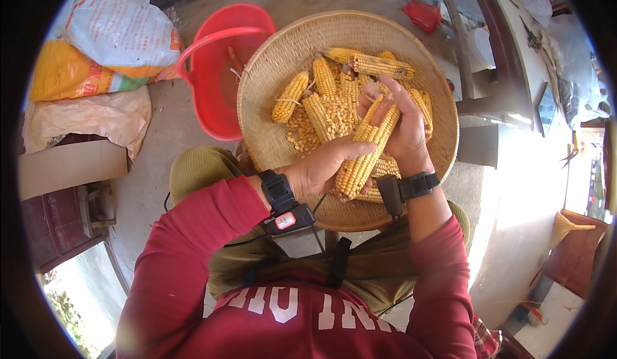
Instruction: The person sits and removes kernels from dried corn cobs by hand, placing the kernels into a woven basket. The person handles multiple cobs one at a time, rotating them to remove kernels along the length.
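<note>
My left hand [325, 166] holds the lower part of a yellow corn cob [359, 168] over a round woven bamboo tray [274, 58]. Near the cob's upper end, a strip without kernels shows reddish. My right hand [407, 123] is around that upper end from the right side, its fingers partly hidden behind the cob. Several more cobs lie in the tray, one of them [290, 96] at the left with a pale strand across it. Loose kernels [337, 113] are heaped between the cobs.
A red plastic basket [207, 103] with a handle stands against the tray's left side. Printed woven sacks [120, 31] and a cardboard piece [72, 168] are at the far left. A red bag [422, 15] lies beyond the tray. A wooden frame [499, 36] stands at the right.
</note>
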`<state>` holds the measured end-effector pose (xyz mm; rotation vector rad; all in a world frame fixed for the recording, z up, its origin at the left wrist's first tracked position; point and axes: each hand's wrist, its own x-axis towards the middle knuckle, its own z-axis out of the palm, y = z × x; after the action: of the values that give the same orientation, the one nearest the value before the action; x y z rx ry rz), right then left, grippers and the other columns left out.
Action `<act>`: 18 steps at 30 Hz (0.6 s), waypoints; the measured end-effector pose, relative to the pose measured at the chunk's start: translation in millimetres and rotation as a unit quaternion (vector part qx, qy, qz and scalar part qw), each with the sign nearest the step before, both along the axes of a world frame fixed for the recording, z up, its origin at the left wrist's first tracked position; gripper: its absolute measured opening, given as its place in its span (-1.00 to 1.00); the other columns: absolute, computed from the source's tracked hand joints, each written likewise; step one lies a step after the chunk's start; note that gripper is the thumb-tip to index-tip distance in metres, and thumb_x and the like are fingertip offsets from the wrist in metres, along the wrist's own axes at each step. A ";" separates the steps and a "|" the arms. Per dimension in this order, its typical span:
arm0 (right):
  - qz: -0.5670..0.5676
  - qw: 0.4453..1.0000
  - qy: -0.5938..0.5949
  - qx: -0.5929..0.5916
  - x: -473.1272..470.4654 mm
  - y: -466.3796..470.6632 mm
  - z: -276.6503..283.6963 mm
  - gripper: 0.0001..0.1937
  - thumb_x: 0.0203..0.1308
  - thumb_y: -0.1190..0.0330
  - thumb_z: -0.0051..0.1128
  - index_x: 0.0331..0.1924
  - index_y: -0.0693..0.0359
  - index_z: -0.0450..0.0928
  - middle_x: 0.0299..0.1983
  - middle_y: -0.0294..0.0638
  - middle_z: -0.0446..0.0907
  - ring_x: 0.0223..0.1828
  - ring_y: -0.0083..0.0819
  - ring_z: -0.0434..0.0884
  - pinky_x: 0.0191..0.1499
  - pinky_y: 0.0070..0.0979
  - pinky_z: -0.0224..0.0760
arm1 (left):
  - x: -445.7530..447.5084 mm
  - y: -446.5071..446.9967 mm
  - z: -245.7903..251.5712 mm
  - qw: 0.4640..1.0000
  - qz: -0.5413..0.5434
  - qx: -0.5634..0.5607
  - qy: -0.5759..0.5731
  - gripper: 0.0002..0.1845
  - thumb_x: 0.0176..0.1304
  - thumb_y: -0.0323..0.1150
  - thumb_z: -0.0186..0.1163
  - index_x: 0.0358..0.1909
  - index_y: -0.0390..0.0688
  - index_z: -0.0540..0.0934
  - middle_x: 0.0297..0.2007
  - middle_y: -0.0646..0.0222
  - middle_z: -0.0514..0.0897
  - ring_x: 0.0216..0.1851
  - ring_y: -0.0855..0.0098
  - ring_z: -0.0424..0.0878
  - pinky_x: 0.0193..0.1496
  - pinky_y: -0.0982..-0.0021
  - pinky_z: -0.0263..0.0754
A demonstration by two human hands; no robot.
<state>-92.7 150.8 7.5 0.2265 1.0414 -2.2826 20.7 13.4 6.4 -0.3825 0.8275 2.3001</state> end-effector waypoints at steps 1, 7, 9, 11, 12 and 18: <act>-0.001 0.999 0.006 0.034 0.0 -2.5 0.1 -0.60 0.47 0.25 0.04 0.25 0.28 0.35 -0.17 -0.04 0.60 -0.19 -0.19 0.65 -0.12 -0.25 0.61 | -0.1 0.7 -1.5 0.999 0.025 -0.022 0.013 -0.55 0.52 -0.07 0.11 0.20 -0.21 0.40 -0.18 0.28 0.65 -0.29 0.42 0.70 -0.23 0.33 0.69; 0.003 0.991 0.070 0.114 13.6 -16.1 -13.5 -0.74 0.43 0.36 0.16 0.08 0.28 0.48 -0.28 -0.23 0.54 -0.36 -0.43 0.63 -0.34 -0.48 0.55 | -1.8 5.7 -19.3 0.970 0.088 -0.187 0.128 -0.47 0.61 -0.03 -0.05 0.32 -0.27 0.37 -0.08 0.31 0.63 -0.18 0.51 0.68 -0.16 0.37 0.69; -0.022 0.991 0.071 0.108 14.0 -17.6 -16.9 -0.75 0.43 0.37 0.15 0.07 0.29 0.48 -0.29 -0.24 0.53 -0.37 -0.44 0.62 -0.35 -0.49 0.54 | -2.3 7.1 -23.0 0.969 0.087 -0.205 0.108 -0.46 0.61 -0.02 -0.06 0.29 -0.30 0.40 -0.06 0.30 0.63 -0.17 0.52 0.67 -0.16 0.40 0.68; -0.020 0.989 0.060 0.131 15.3 -17.8 -19.1 -0.75 0.43 0.37 0.15 0.06 0.31 0.48 -0.29 -0.24 0.53 -0.38 -0.45 0.61 -0.35 -0.50 0.52 | -2.5 11.6 -24.9 0.966 0.095 -0.219 0.097 -0.45 0.62 0.00 -0.08 0.27 -0.31 0.42 -0.06 0.31 0.63 -0.18 0.53 0.67 -0.17 0.43 0.67; -0.020 0.988 0.050 0.144 15.7 -17.8 -20.0 -0.75 0.43 0.37 0.15 0.05 0.31 0.48 -0.29 -0.25 0.53 -0.38 -0.45 0.61 -0.36 -0.50 0.52 | -2.2 15.8 -25.6 0.963 0.105 -0.228 0.094 -0.45 0.62 0.00 -0.08 0.27 -0.31 0.43 -0.06 0.32 0.63 -0.20 0.54 0.66 -0.18 0.44 0.66; -0.035 0.986 0.062 0.153 18.6 -20.0 -20.7 -0.74 0.42 0.36 0.17 0.04 0.34 0.48 -0.32 -0.28 0.52 -0.41 -0.48 0.58 -0.38 -0.54 0.50 | -10.0 22.8 -26.3 0.951 0.146 -0.243 0.122 -0.46 0.63 0.06 -0.17 0.23 -0.21 0.46 -0.10 0.36 0.64 -0.23 0.57 0.62 -0.25 0.45 0.63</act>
<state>-74.2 130.8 -13.2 0.2511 1.4719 -2.2127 10.8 36.1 -19.9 -0.4636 1.5673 2.4237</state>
